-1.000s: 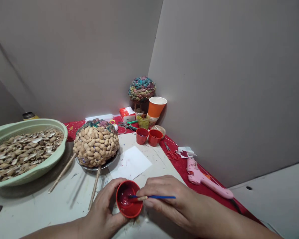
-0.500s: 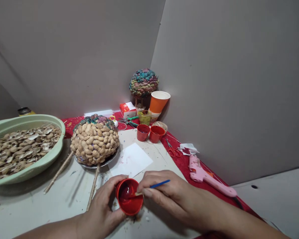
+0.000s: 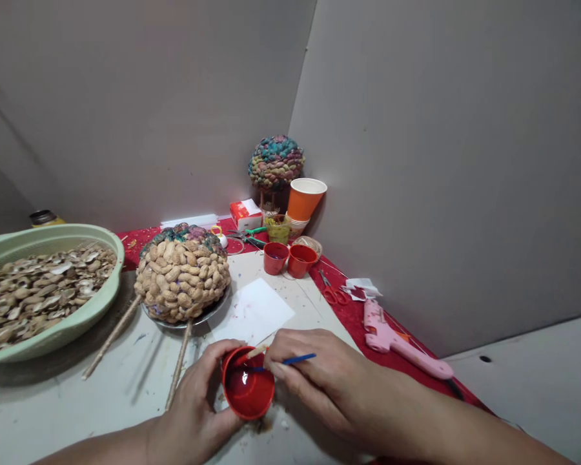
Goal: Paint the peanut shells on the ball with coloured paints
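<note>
My left hand (image 3: 201,394) wraps round a small red cup (image 3: 252,402), which tilts and has dark, shiny liquid in the bottom. My right hand (image 3: 314,374) pinches a thin blue paintbrush (image 3: 301,358) at the cup's right rim; its lower end reaches into the cup. A pale stick (image 3: 257,352) slants over the cup's upper rim beside my right fingertips. Whether those fingers touch the stick I cannot tell. Just beyond my hands lies a white paper sheet (image 3: 259,310). Farther left, a peanut-covered dome (image 3: 181,278) with a painted top rests on a metal dish.
A green basket (image 3: 119,268) of peanut shells stands at left. Twine-wrapped sticks (image 3: 178,368) extend from the dome. Two red cups (image 3: 301,261), orange paper cups (image 3: 305,200) and a painted peanut ball (image 3: 275,161) stand behind. Scissors (image 3: 334,294) and a pink glue gun (image 3: 401,349) lie right.
The pale stick has shifted from the cup's right side to its upper rim. The brush now reaches into the cup. Both hands stay in nearly the same place.
</note>
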`<state>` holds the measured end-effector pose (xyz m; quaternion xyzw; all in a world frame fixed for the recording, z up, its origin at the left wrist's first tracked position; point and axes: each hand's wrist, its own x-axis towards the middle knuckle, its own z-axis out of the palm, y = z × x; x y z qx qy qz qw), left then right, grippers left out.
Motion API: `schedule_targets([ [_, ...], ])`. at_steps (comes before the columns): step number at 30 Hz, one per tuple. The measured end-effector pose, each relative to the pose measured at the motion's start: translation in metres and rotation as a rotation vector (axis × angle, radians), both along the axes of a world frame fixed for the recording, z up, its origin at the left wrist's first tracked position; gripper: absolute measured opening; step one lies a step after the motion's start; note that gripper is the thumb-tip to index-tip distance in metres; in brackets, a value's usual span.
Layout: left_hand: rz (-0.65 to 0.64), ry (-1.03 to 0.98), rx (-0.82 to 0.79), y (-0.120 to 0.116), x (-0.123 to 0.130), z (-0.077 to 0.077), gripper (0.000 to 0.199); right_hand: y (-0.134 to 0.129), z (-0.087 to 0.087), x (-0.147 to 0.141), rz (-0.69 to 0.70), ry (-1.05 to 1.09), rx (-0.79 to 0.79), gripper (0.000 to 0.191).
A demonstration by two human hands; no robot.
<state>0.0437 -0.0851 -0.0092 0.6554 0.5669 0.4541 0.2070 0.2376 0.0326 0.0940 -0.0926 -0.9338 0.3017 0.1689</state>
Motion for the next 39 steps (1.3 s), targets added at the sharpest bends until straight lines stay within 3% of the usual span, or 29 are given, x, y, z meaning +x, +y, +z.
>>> schedule_targets([
  [4,0.018,0.071,0.021,-0.001,-0.001,-0.003,0.072,-0.002,-0.006,-0.004,0.082,0.075,-0.059,0.022],
  [9,0.015,0.004,0.008,0.002,-0.001,-0.003,0.064,0.002,-0.008,-0.005,-0.011,0.096,-0.024,0.025],
  [14,-0.026,-0.091,-0.045,0.005,0.002,0.003,0.056,0.002,-0.003,-0.004,0.03,0.069,-0.123,0.023],
  [19,-0.024,-0.134,-0.08,0.005,0.002,0.006,0.054,0.003,-0.003,-0.002,-0.068,0.168,-0.193,0.023],
  [21,-0.028,-0.164,-0.106,0.004,0.002,0.007,0.051,0.005,-0.006,-0.001,-0.16,0.205,-0.3,0.021],
  [24,-0.028,-0.201,-0.141,0.002,0.001,0.008,0.047,0.012,-0.015,-0.001,-0.328,0.279,-0.615,0.026],
  [27,-0.068,-0.249,-0.174,0.0,-0.003,0.007,0.053,0.021,-0.027,-0.007,-0.406,0.337,-0.9,0.037],
  [30,-0.075,-0.263,-0.18,-0.001,-0.006,0.009,0.052,0.025,-0.035,-0.014,-0.459,0.376,-1.042,0.043],
  [35,-0.075,-0.249,-0.134,0.0,-0.007,0.013,0.041,0.022,-0.041,-0.02,-0.454,0.396,-1.061,0.044],
  [39,-0.105,-0.262,-0.059,0.002,-0.013,0.002,0.048,0.021,-0.043,-0.019,-0.486,0.421,-0.961,0.042],
])
